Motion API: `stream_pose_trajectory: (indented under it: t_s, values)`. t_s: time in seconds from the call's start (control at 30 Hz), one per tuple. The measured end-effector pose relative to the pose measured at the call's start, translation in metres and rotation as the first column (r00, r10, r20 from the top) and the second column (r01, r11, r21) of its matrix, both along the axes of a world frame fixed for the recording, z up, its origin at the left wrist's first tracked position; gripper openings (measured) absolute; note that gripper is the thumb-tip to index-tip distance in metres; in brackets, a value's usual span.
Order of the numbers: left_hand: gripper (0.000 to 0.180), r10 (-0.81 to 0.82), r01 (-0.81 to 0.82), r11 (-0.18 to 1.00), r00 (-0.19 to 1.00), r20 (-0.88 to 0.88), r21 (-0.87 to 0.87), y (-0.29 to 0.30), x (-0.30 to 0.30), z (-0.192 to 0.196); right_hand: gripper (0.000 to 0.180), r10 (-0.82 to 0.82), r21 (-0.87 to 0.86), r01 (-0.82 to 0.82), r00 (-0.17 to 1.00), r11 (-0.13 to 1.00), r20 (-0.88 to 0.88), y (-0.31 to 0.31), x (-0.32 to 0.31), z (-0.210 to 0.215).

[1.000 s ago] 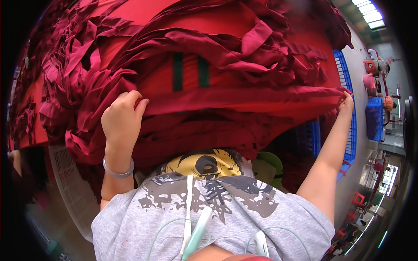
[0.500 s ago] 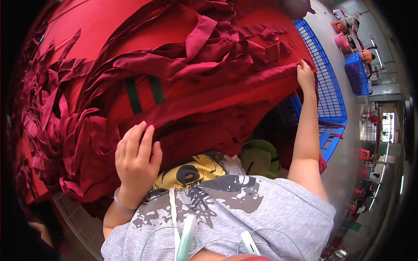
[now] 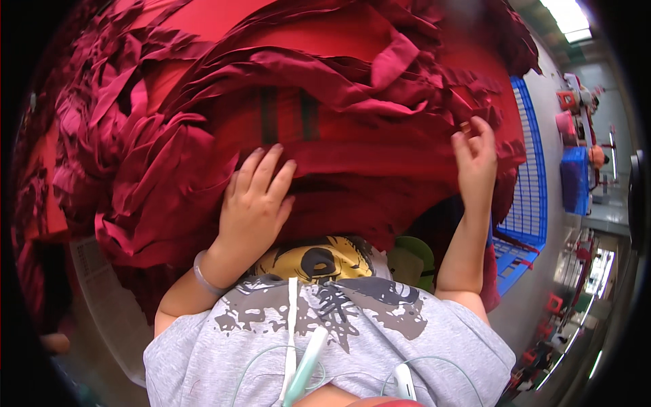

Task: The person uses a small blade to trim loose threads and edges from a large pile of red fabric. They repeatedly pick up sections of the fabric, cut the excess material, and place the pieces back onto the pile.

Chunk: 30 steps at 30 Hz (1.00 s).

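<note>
A long dark red cloth strip (image 3: 380,159) lies stretched from side to side across the pile in front of me. My left hand (image 3: 256,190) rests palm down at its near edge, fingers spread. Over the right part of the strip my right hand (image 3: 478,159) is raised, its fingers loosely curled and the thumb apart from them. A small brownish spot shows by its fingertips, too small to make out. No cloth is visibly gripped in it. Two dark green bands (image 3: 310,117) cross the red fabric beyond my left hand.
Layered dark red strips (image 3: 135,169) heap up at the left and far side, over brighter red fabric (image 3: 190,20). A blue plastic crate (image 3: 532,169) stands at the right, a pale crate (image 3: 102,292) at the lower left. A green-rimmed thing (image 3: 422,261) is near my body.
My right hand has let go of the strip's right end and its fingers have loosened. The strip now lies lower and flatter. My left hand remains spread on the cloth as the view shifts.
</note>
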<state>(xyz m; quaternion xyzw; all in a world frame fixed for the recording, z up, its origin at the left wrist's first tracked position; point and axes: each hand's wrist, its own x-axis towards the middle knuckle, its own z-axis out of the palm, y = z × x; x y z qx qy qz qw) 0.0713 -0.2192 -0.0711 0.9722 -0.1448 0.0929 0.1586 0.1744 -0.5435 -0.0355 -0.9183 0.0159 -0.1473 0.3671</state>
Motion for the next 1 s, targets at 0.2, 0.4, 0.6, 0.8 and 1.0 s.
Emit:
stream_pose_trajectory:
  t_s: [0.2,0.4,0.6,0.8,1.0]
  values:
    - [0.061,0.014,-0.014,1.0,0.999,0.042,0.006,-0.002,0.001,-0.007,0.048,0.561,0.234,-0.544,0.828,0.806,-0.007,0.107,-0.063,-0.013]
    - [0.062,0.047,-0.05,0.998,0.994,0.101,0.03,-0.004,0.001,-0.013,0.044,0.553,-0.242,-0.552,0.83,0.798,-0.071,0.133,-0.074,-0.024]
    - [0.06,0.071,-0.077,0.996,0.987,0.142,0.035,-0.007,0.003,-0.017,0.042,0.575,-0.488,-0.549,0.81,0.679,-0.112,0.137,-0.075,-0.02]
    - [0.057,0.065,-0.077,0.995,0.981,0.186,0.062,-0.006,0.006,-0.021,0.038,0.546,-0.496,-0.477,0.838,0.725,-0.007,0.149,-0.068,-0.027]
    - [0.057,0.061,-0.074,0.995,0.983,0.173,0.071,-0.005,0.005,-0.021,0.035,0.33,-0.279,-0.26,0.912,0.924,0.245,0.149,-0.047,-0.032]
